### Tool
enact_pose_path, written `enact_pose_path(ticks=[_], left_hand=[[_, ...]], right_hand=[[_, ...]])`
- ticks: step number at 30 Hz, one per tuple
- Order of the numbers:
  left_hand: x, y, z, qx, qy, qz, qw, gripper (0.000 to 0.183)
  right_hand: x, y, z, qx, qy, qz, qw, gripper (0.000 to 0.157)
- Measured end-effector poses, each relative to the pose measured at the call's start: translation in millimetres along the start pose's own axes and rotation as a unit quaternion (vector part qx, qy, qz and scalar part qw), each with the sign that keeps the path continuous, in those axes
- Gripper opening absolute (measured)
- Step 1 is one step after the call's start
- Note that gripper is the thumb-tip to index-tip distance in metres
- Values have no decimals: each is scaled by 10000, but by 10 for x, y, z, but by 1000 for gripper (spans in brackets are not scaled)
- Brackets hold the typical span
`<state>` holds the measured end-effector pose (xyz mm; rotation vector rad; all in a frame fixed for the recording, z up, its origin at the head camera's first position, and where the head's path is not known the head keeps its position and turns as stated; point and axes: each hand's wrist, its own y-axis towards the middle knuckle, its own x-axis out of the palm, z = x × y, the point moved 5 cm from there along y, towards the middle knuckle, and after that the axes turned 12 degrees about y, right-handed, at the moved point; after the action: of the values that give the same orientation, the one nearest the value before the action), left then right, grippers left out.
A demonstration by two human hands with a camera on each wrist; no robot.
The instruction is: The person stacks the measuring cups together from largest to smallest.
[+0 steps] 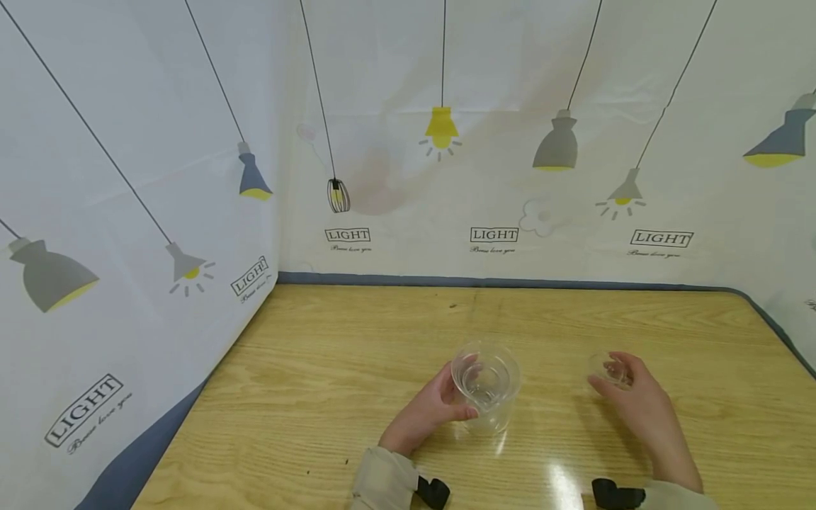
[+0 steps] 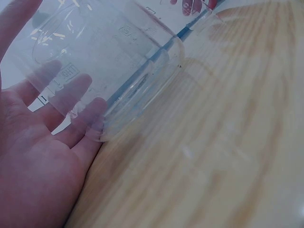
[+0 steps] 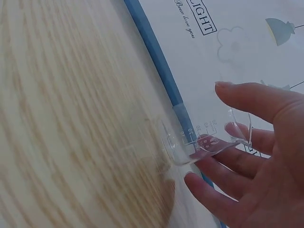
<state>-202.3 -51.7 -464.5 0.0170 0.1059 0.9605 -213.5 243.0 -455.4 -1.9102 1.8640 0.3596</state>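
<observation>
My left hand (image 1: 433,407) is around the near left side of a large clear cup (image 1: 500,418), thumb in front and fingers behind. The cup is upright on the wooden table. In the left wrist view, the fingers (image 2: 76,95) of that hand show through and beside its clear wall (image 2: 109,42). Off to the right, my right hand (image 1: 644,404) has its thumb and fingers around a small clear beaker (image 1: 599,365). The right wrist view shows printed graduation marks on this beaker (image 3: 194,135) and a pouring lip, its base close to the tabletop.
The glossy wood-grain table (image 1: 306,368) extends to both sides. A white cloth wall (image 1: 395,85) printed with hanging lamps encloses the back and sides. Its blue lower border (image 1: 408,279) meets the table's far edge. Black straps (image 1: 433,492) sit at the wrists.
</observation>
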Motion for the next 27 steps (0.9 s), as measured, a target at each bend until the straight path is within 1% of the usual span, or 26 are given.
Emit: enact_pose_path(ticks=[12,21,27], left_hand=[[-2,-7,-8,-69,-39,11,10000,77],[-1,-5,-19,-37,-50,0,10000,78],[-3,-2,-20,-82,-11,21,10000,77]], right_hand=[[29,37,0,-111,-124,-95,9998,85],[35,37,2,0,-145,-166,9998,87],[39,45,8,68,-103,-217,9997,89]])
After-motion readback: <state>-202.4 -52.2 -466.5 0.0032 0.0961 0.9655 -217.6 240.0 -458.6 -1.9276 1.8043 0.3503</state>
